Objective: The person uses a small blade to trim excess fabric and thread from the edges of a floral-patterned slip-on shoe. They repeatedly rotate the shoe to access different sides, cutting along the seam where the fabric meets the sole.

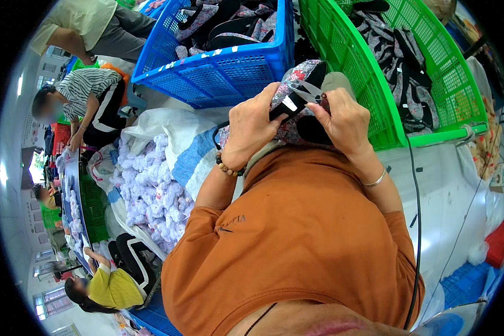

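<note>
My left hand [253, 124] is closed on a padded floral fabric piece [284, 93] with black parts and a white label, held up over my lap. In my right hand [346, 119] is a small pair of thread snips [308, 89], its pale blades lying across the fabric beside the label. The fingers of both hands are curled, and the two hands are close together. More of the floral and black fabric lies beneath them on my lap; its full shape is hidden.
Ahead stands a blue plastic crate [218, 75] of similar pieces; a green crate [395, 112] at right holds more. A white sack [168, 126] of fluffy lilac items [151, 190] lies left. A dark cable [415, 224] hangs at my right. Several people work at left.
</note>
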The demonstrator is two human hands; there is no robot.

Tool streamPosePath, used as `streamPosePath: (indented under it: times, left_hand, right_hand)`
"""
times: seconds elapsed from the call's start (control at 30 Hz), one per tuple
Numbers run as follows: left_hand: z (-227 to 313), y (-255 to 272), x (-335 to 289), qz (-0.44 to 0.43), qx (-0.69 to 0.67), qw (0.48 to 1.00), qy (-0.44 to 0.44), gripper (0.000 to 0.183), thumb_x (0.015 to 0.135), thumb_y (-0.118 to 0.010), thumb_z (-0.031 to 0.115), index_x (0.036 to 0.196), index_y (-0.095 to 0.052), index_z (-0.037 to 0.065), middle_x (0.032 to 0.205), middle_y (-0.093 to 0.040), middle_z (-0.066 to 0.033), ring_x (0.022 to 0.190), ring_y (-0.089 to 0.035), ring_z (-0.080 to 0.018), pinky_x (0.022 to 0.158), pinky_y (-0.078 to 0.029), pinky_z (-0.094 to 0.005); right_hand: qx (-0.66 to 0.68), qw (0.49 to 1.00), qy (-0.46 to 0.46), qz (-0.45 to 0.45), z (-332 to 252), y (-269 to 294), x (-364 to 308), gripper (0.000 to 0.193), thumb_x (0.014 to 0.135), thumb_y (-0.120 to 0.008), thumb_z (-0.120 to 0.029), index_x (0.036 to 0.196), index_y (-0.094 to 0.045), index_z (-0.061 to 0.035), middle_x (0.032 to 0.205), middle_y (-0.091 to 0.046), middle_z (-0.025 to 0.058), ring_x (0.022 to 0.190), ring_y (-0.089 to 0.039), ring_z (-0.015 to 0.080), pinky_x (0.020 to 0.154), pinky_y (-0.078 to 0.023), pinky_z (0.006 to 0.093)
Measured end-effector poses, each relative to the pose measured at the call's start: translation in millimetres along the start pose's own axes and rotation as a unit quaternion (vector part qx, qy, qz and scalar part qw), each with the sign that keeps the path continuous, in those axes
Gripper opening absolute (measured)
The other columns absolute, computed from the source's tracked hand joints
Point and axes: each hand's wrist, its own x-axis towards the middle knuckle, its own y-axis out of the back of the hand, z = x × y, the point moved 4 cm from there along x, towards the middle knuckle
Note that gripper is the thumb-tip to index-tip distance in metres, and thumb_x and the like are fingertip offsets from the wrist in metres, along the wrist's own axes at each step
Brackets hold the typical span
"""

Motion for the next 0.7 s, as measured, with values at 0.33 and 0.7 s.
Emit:
streamPosePath:
  times: [0.33,0.7]
  left_hand:
    - [-20.9,4.6,-6.6,-0.030,-0.153,0.987,0.038,0.059,0.064,-0.077,0.013,0.119,-0.056,0.009,0.096,-0.066,-0.0172,0.088,-0.065,-0.0330,0.075,-0.050,-0.0362]
    - [-19.7,8.0,-8.0,-0.075,-0.219,0.972,0.046,0.061,0.063,-0.079,0.012,0.119,-0.056,0.002,0.100,-0.067,-0.0165,0.093,-0.066,-0.0276,0.082,-0.049,-0.0320]
  right_hand:
    - [0.291,0.937,-0.192,0.034,49.4,11.2,14.2,0.035,0.078,-0.075,-0.028,0.094,-0.061,-0.0008,0.077,-0.053,0.0034,0.059,-0.045,0.0096,0.053,-0.040,0.0238]
    - [0.335,0.892,-0.266,0.145,98.5,-14.3,15.3,0.014,0.088,-0.064,-0.015,0.083,-0.060,-0.0027,0.066,-0.051,-0.0049,0.057,-0.040,0.0036,0.050,-0.034,0.0209]
